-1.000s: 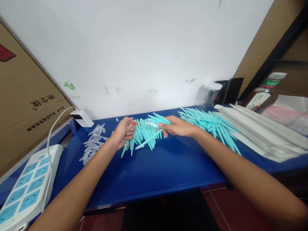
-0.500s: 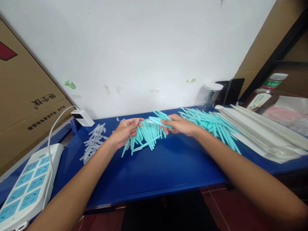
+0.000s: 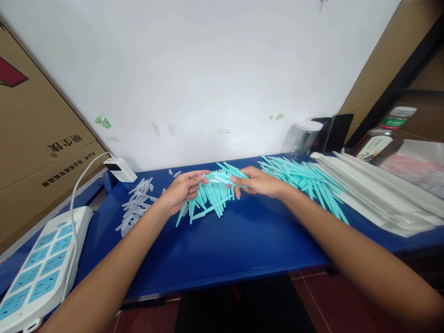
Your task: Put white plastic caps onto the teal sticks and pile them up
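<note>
My right hand [image 3: 255, 180] is closed around several turquoise eyebrow razors [image 3: 224, 177], their tips pointing left. The thumb and fingers of my left hand [image 3: 185, 188] pinch a small translucent blade cap [image 3: 205, 179] at the end of one of those razors. Whether the cap sits fully on the tip is too small to tell. Beneath both hands lies a loose pile of the same razors [image 3: 218, 203], partly hidden by the fingers. Left of my left hand, many loose translucent caps [image 3: 137, 206] are scattered on the blue table [image 3: 222, 254].
Another heap of turquoise razors [image 3: 308, 178] lies to the right, beside a stack of white sleeves [image 3: 378, 194]. A lidded clear jar [image 3: 303, 138], a black phone [image 3: 340, 132] and a bottle [image 3: 381, 134] stand behind. At left are a power strip [image 3: 41, 263], a charger [image 3: 120, 169] and a carton [image 3: 41, 125].
The fingertips of my left hand have come slightly right, onto the end of a held razor. In my right hand the razors have shifted and fanned a little.
</note>
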`<state>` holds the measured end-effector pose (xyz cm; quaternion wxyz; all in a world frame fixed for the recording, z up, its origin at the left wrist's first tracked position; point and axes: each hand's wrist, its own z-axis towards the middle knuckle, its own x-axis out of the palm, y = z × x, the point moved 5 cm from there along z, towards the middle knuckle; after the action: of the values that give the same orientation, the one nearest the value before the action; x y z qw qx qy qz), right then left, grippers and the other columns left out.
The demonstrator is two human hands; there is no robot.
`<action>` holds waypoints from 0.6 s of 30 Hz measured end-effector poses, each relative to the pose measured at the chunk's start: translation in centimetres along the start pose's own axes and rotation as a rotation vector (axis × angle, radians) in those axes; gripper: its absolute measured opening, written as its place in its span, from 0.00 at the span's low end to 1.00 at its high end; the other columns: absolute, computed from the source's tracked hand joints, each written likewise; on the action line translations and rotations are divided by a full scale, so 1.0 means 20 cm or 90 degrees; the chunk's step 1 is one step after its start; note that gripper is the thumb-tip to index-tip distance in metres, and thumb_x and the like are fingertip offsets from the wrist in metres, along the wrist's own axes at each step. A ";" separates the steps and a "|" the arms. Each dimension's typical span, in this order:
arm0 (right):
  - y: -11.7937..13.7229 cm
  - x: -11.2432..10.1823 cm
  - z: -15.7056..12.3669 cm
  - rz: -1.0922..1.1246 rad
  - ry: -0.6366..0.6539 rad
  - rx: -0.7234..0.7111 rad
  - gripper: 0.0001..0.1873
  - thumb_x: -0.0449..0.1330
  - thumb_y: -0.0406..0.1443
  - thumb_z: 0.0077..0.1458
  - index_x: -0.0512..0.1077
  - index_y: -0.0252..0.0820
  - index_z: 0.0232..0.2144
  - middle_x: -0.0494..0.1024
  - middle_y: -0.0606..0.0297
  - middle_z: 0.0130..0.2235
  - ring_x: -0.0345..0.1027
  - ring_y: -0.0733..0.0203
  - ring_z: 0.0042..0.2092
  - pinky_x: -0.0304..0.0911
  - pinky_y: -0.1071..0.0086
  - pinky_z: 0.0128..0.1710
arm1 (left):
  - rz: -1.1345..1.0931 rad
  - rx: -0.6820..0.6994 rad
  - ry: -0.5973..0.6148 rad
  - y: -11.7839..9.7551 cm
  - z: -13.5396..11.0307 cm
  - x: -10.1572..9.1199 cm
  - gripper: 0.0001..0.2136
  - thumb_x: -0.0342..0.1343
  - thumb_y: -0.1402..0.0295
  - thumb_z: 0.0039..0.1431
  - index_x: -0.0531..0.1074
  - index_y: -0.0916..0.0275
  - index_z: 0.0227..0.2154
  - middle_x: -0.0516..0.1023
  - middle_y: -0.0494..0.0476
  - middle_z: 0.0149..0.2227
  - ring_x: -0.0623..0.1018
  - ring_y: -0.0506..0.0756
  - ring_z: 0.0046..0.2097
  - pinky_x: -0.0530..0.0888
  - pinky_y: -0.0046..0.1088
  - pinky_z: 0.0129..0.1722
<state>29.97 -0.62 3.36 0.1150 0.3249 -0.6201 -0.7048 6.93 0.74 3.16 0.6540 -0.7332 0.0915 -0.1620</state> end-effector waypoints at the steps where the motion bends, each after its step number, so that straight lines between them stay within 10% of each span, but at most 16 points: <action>1: 0.01 0.00 0.00 0.000 0.000 -0.001 0.28 0.58 0.56 0.65 0.80 0.37 0.42 0.81 0.59 0.31 0.51 0.69 0.21 0.47 0.70 0.22 | 0.024 0.005 0.000 0.01 0.00 0.00 0.19 0.68 0.67 0.58 0.78 0.66 0.52 0.77 0.58 0.39 0.55 0.42 0.21 0.51 0.21 0.16; 12: 0.05 0.02 -0.02 -0.032 0.022 -0.005 0.27 0.60 0.55 0.64 0.80 0.35 0.33 0.79 0.61 0.30 0.49 0.71 0.21 0.46 0.70 0.22 | 0.055 0.030 -0.056 0.02 0.01 -0.02 0.18 0.68 0.56 0.59 0.69 0.64 0.37 0.81 0.58 0.31 0.48 0.41 0.18 0.47 0.22 0.16; 18: 0.03 0.02 -0.02 -0.037 0.037 -0.010 0.28 0.61 0.55 0.63 0.80 0.35 0.29 0.80 0.58 0.35 0.50 0.71 0.22 0.46 0.70 0.22 | 0.049 0.054 -0.045 0.04 0.01 0.00 0.21 0.70 0.53 0.56 0.67 0.61 0.37 0.64 0.41 0.17 0.47 0.42 0.17 0.47 0.21 0.17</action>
<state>29.67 -1.31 3.85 0.1152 0.3621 -0.6012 -0.7030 6.99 0.90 2.29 0.6931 -0.7061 0.0893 -0.1143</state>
